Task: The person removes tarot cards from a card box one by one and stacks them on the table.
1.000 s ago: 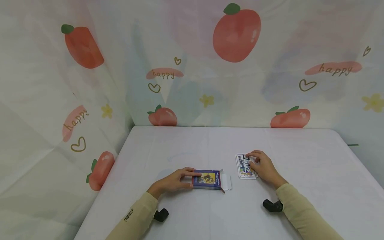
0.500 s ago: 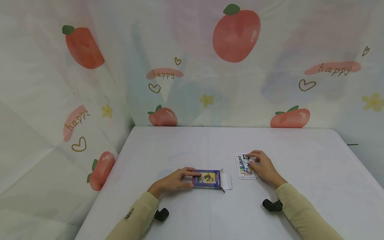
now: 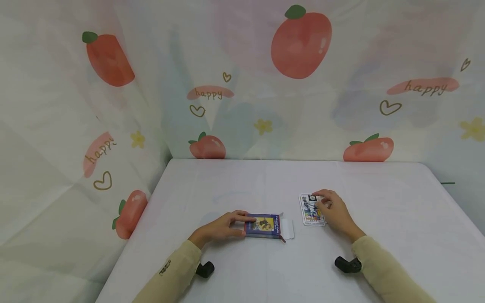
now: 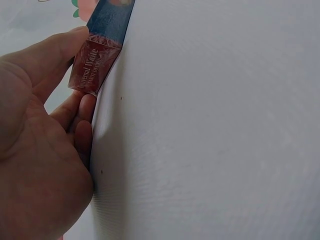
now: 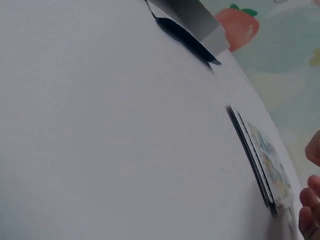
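My left hand (image 3: 217, 229) holds the left end of a blue tarot deck box (image 3: 265, 227) lying on the table. In the left wrist view, the thumb and fingers grip the box's red end (image 4: 95, 62), lettered "Universal Waite Tarot Deck". The box's right end stands open, a white flap sticking out. To its right lies a small stack of tarot cards (image 3: 310, 212), picture side up. My right hand (image 3: 337, 212) hovers at the stack's right edge with bent fingers. In the right wrist view, a gap shows between its thumb (image 5: 314, 150) and the cards (image 5: 267, 165).
A white cloth covers the table (image 3: 235, 181). Behind and to the left hang printed curtains (image 3: 242, 122) with red fruit and "happy" lettering. Black devices, one of them the right camera (image 3: 347, 265), sit at both wrists.
My right hand's fingers have lifted slightly and drawn back to the right, showing more of the top card. The left hand and the box stay put; the whole view has shifted slightly.
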{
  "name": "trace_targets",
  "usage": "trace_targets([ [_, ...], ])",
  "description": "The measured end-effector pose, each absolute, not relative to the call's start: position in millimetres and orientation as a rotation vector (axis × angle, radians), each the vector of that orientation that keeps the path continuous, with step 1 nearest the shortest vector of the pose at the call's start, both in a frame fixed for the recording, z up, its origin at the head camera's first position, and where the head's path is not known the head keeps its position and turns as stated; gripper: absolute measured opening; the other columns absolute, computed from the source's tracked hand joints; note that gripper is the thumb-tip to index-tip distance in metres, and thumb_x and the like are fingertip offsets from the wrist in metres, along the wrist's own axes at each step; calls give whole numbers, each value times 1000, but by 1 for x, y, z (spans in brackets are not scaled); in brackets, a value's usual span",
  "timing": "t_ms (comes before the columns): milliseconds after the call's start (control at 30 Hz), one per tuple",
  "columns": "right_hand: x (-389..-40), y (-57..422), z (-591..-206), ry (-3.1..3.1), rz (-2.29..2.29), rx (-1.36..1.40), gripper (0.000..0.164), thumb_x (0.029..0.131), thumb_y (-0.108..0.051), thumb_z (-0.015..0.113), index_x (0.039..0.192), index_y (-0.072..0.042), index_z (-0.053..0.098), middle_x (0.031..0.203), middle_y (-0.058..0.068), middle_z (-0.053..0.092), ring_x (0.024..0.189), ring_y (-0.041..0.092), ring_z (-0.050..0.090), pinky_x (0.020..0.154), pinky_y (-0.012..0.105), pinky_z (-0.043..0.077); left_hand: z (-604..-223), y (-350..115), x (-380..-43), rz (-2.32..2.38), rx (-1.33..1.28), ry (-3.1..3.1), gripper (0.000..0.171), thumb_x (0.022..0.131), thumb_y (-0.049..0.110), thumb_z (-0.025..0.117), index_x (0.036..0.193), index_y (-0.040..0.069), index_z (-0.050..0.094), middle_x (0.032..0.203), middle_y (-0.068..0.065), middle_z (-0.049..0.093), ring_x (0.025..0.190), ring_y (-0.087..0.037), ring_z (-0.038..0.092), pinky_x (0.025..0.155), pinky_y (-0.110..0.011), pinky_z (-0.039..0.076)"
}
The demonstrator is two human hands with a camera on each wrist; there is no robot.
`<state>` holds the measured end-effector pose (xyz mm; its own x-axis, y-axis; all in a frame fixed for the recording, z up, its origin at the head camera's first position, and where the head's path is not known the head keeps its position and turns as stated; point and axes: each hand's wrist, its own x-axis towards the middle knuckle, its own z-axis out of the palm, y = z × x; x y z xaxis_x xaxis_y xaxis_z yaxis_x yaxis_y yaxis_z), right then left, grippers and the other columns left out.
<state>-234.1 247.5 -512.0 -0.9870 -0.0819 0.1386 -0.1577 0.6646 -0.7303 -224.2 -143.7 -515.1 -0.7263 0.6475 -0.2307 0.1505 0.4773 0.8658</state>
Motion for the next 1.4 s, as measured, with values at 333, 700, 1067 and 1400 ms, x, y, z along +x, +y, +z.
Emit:
trace_targets([
  [333, -214, 210, -510, -2734, 1194, 431, 28, 94, -6, 67, 122, -5, 69, 133, 18, 62, 117, 35, 61, 88, 40, 53, -513, -143, -224, 1192, 657, 2191, 48, 96, 21, 70, 142, 30, 60, 156, -8, 42, 150, -32, 31, 122, -59, 26],
  [700, -194, 190, -513, -2735, 1223, 550, 26, 90, -6, 70, 116, -11, 73, 125, 9, 68, 117, 31, 62, 88, 35, 54, -510, -142, -222, 1195, 635, 2202, 48, 95, 20, 70, 141, 31, 61, 156, -6, 42, 151, -31, 31, 122, -59, 26],
  [1067, -182, 177, -516, -2655, 1225, 706, 26, 87, -5, 73, 112, -13, 74, 118, 8, 71, 108, 27, 66, 81, 28, 53, -512, -141, -221, 1183, 646, 2211, 48, 96, 19, 69, 142, 31, 60, 157, -7, 42, 151, -32, 31, 122, -58, 26],
  [1400, -179, 173, -517, -2666, 1144, 795, 32, 85, -3, 75, 117, -9, 74, 124, 11, 70, 115, 36, 64, 97, 48, 53, -511, -142, -220, 1200, 657, 2201, 48, 96, 18, 69, 142, 28, 60, 156, -7, 42, 150, -31, 32, 122, -57, 27],
])
